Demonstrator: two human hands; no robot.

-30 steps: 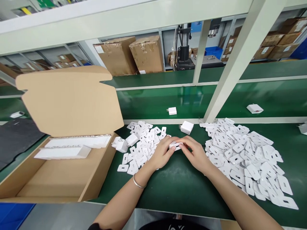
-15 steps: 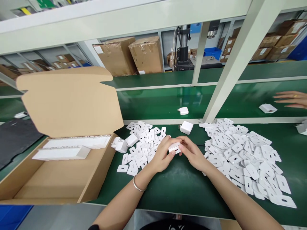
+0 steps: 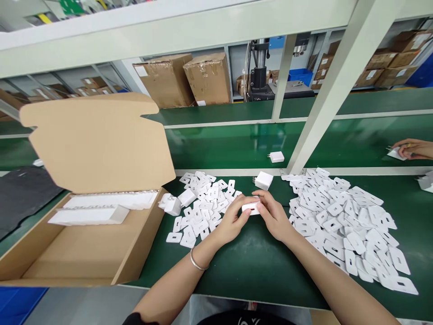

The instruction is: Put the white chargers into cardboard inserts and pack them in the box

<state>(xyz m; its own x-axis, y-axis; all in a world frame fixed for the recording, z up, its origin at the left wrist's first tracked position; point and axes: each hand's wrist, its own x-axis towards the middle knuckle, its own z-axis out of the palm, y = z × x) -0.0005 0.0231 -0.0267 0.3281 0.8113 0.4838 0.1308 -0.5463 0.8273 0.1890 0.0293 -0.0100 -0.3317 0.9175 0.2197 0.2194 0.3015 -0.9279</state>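
Just above the green bench, a white power adapter (image 3: 251, 208) with a dark slot in its near face is held between my two hands. My left hand (image 3: 233, 220) is closed on its left side, the thumb at the front lower edge. From the other side my right hand (image 3: 273, 215) grips it, thumb on the front and fingers over the top. Right behind them lies another white plug adapter (image 3: 263, 180), its pins pointing left. A smaller pile of flat white slotted plates (image 3: 203, 216) is beside my left hand, and a larger pile (image 3: 348, 225) is to the right.
An open cardboard box (image 3: 135, 243) with white cartons (image 3: 91, 215) stands at left. Several adapters (image 3: 172, 205) lie beside it. On the green belt behind is one adapter (image 3: 276, 156); a co-worker's hand (image 3: 414, 148) holds another. A slanted post (image 3: 324, 99) rises behind the bench.
The adapter in my hands has shifted slightly right and its slotted face shows more squarely. The belt adapter has moved right. The co-worker's hand has closed on the other one.
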